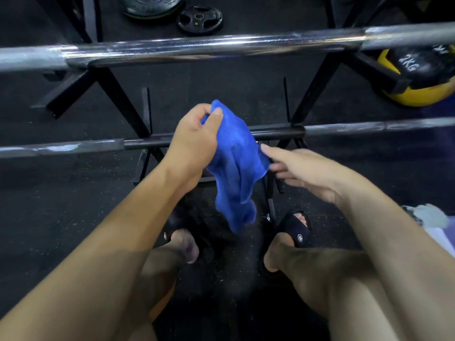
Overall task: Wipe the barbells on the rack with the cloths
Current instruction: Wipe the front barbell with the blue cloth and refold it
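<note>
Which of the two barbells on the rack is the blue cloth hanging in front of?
The lower, nearer barbell: the blue cloth, gripped by the left hand, overlaps its dark middle section. The upper barbell lies well above the cloth.

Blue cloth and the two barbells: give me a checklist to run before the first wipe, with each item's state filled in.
1. Blue cloth in hand: ok, the left hand pinches its top edge and the rest hangs free.
2. Right hand on the cloth: not ok, its straight fingers only reach the cloth's side edge.
3. Cloth spread for wiping: not ok, it hangs bunched in folds.
4. Cloth on a bar: not ok, it hangs in front of the lower barbell, contact cannot be told.
5. Upper barbell seated on the black rack: ok.
6. Second cloth: cannot tell, something pale lies at the right edge.
</note>
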